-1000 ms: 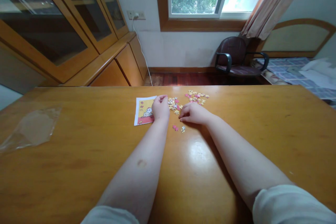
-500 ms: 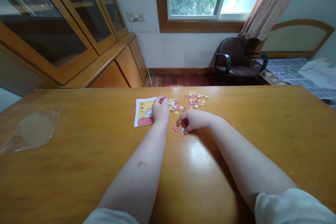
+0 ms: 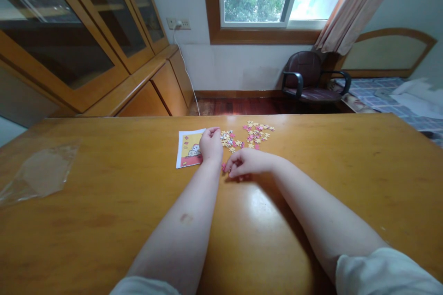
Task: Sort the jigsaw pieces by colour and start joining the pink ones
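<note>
Currently the right hand point(image 3: 248, 162) curls over a pink jigsaw piece point(image 3: 223, 167) on the wooden table point(image 3: 104, 184), fingertips drawn together; any pinch cannot be told. Fingertip contact suits pieces this small. Count: one picture card point(image 3: 188, 148), two loose heaps of jigsaw pieces point(image 3: 258, 132), pieces uncountable; the left hand point(image 3: 211, 144) rests curled on the card's edge.

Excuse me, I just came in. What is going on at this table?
A person is working with bare hands at a wooden table. The right hand is curled down at the pink jigsaw pieces, though I cannot tell if it holds one. The left hand rests at the edge of a picture card, beside the scattered jigsaw pieces.
</note>
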Demonstrator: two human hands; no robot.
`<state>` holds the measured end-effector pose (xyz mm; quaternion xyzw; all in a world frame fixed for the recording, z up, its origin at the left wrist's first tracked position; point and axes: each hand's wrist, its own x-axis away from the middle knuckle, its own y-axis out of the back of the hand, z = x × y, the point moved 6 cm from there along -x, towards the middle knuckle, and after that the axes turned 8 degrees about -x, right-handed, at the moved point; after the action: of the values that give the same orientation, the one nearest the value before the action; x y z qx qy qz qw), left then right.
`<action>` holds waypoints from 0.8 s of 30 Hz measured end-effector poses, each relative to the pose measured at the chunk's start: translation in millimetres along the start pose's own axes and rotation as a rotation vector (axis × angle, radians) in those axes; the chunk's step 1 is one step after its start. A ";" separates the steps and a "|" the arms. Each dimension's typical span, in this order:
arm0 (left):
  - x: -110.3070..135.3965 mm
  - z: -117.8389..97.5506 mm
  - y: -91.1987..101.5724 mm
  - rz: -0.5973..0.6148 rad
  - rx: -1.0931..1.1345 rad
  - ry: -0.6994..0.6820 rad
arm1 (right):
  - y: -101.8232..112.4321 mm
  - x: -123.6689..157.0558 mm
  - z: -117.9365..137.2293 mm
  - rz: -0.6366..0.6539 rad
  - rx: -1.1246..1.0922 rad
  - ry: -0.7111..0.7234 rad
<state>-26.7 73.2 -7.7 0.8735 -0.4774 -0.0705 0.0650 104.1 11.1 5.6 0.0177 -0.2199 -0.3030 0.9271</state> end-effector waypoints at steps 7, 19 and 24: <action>0.5 -1.6 0.8 0.005 0.001 -0.014 | -11.2 -9.1 -8.5 0.069 -0.476 -0.029; 1.0 -3.3 1.0 -0.010 0.089 0.052 | 36.8 -15.5 -15.0 -0.455 -0.500 0.204; 1.3 -2.9 0.6 -0.011 0.137 0.074 | 71.2 13.4 -6.4 -0.945 0.080 0.228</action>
<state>-26.0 72.0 -4.9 0.8805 -0.4735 -0.0056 0.0223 155.9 60.9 17.0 0.1844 -0.0965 -0.6780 0.7050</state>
